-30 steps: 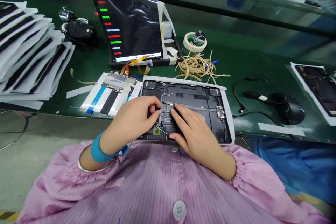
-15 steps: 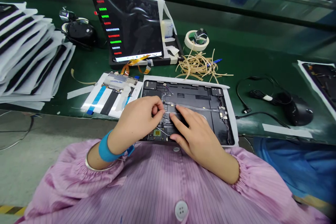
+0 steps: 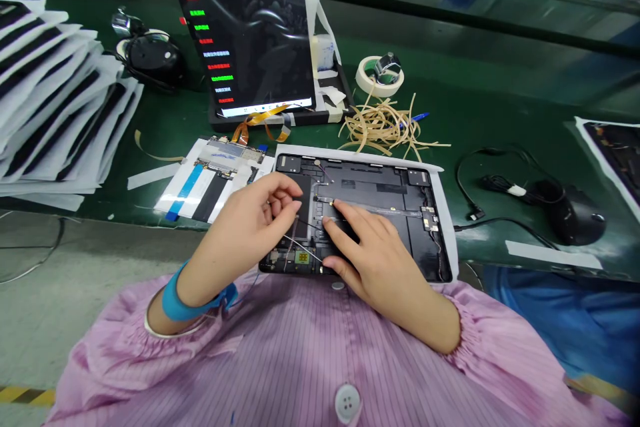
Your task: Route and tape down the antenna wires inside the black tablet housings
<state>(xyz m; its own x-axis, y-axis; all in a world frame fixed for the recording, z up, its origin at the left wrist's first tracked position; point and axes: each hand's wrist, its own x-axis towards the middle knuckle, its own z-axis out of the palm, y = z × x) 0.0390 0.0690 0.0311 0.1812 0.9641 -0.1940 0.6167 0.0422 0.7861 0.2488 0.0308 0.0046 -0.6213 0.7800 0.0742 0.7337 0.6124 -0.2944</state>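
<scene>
Masking tape roll (image 3: pixel 379 77) | tan rubber bands (image 3: pixel 384 125) | corded mouse (image 3: pixel 571 215) | stacked striped sheets (image 3: pixel 55 97)

The left hand (image 3: pixel 245 217) is raised and turned inward, its fingers curled and its thumb drawn close to the forefinger in a small pinch. The right hand (image 3: pixel 367 247) lies lower and flatter, its fingers spread forward and its fingertips (image 3: pixel 327 220) pressing down, with the thumb out low. Both wrists bend slightly inward, and the left forearm (image 3: pixel 200 283) and right forearm (image 3: pixel 425 320) angle toward each other.
</scene>
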